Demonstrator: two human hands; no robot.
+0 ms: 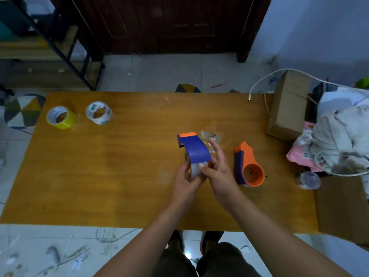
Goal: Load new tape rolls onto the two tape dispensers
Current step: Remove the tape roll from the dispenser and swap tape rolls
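— What are both hands doing?
— The left hand (184, 177) and right hand (216, 170) are gripping the blue dispenser (196, 149) above the bench (111, 176) (fingers clenched around its clear roll (194, 170)).
— The new rolls?
— Yellow roll (61, 117) and white roll (99, 112) are sitting far left.

A wooden counter (99, 176) fills the middle of the view. At three o'clock a cardboard box (287, 108) lies on its right edge, beside a heap of crumpled cloth (339, 140) with a pink bag (299, 154) under it. A white cable (265, 80) loops over the box at two o'clock, its plug hanging near the counter's far edge. A clear round lid (308, 179) sits near four o'clock. At twelve o'clock stands a dark wooden door (169, 25); at ten o'clock, a black metal frame (65, 54). A patterned stool (24, 110) sits at nine o'clock, and paper scraps litter the tiled floor (50, 254) at seven.
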